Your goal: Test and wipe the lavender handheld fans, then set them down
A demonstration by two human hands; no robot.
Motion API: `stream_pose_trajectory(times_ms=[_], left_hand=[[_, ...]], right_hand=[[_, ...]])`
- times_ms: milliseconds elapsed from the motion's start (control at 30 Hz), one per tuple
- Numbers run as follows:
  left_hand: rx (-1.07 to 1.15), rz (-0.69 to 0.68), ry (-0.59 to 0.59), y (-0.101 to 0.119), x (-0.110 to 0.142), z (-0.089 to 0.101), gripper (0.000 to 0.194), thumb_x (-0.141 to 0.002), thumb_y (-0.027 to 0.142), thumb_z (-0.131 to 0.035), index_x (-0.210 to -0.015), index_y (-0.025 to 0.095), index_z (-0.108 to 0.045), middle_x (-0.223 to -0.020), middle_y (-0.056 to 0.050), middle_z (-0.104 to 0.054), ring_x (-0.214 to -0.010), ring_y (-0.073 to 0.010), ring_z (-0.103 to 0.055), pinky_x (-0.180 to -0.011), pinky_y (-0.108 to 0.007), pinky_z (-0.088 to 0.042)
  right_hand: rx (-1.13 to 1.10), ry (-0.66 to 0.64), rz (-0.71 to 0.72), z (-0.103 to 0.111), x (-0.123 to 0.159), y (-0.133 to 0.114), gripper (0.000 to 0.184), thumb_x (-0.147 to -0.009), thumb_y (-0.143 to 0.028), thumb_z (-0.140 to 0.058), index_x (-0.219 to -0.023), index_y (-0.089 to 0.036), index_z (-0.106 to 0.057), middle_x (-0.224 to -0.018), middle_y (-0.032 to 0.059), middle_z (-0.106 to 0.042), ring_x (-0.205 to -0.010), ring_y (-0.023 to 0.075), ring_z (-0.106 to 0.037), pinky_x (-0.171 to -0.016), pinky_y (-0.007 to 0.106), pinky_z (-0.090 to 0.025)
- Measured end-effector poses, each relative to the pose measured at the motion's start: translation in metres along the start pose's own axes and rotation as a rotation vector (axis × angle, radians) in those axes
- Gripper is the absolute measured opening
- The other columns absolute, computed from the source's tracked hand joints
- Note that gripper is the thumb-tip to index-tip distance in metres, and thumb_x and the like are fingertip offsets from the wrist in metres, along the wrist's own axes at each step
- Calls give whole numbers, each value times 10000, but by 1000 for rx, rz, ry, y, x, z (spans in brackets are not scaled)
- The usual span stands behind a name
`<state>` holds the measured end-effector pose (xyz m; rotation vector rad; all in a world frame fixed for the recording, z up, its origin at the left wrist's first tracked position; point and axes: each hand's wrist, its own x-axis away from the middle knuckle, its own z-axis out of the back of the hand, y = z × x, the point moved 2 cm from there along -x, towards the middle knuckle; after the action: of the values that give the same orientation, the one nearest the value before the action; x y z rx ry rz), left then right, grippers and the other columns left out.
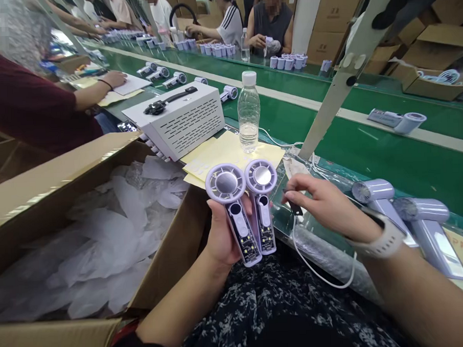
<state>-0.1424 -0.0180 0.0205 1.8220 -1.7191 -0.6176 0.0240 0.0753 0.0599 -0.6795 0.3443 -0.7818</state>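
Note:
My left hand [221, 235] is closed around two lavender handheld fans, held side by side. The left fan [239, 227] leans a little, and its round grille faces up at me. Beside it the right fan [262, 208] shows the same silver disc and a dark see-through handle front with circuit parts. To their right, my right hand [325, 202] pinches a small black connector [295, 207] between thumb and fingers. A white cable [316, 274] hangs from below the connector in a loop. The connector is apart from both fans.
An open carton [159, 279] of plastic bags stands at left. A grey metal box [191, 119] and a water bottle [249, 114] are ahead. Two lavender dryer-shaped devices [421, 211] lie at right. A slanted post [335, 87] rises before the green conveyor [399, 151]. Several people work beyond.

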Motion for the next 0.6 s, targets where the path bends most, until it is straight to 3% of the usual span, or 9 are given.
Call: stream_pose_trajectory(times_ms=[67,133,333,467,600], left_hand=[[16,17,-33,-3,0,-6,693,-643,873,-671,-663,180,-652,-924,-105,-747,-916,-323,-729,-769,-435,-612],[36,28,-66,-8,1,-11,692,-652,872,-665,-669,180,-661,-854,-93,-737,-841,-302,-730,-714,-409,-609],[40,19,-156,-16,4,-24,675,-669,852,-674,-696,178,-668,-593,-25,-607,-538,-178,-609,-506,-283,-509],[40,13,-201,-16,6,-27,687,-677,854,-666,-702,168,-657,-561,-19,-583,-484,-135,-531,-436,-235,-405],[50,9,-224,-17,8,-26,667,-691,834,-678,-727,169,-674,-556,-8,-568,-475,-118,-502,-434,-227,-393]], right_hand=[[-241,68,-13,1,23,-15,174,-995,-294,-552,-844,-234,-613,-740,-6,-728,-653,166,-648,-623,295,-475],[-343,125,-44,0,39,-25,148,-960,-292,-590,-826,-241,-628,-678,-16,-728,-597,163,-643,-577,290,-460],[-254,267,-56,-1,53,-35,157,-919,-268,-614,-769,-245,-654,-613,-19,-697,-531,164,-633,-487,282,-405],[-179,307,-21,0,56,-36,148,-908,-228,-609,-770,-242,-661,-629,-21,-692,-540,155,-633,-514,277,-424],[-142,327,13,-1,58,-37,155,-915,-230,-606,-766,-245,-644,-618,-24,-678,-530,152,-621,-527,278,-428]])
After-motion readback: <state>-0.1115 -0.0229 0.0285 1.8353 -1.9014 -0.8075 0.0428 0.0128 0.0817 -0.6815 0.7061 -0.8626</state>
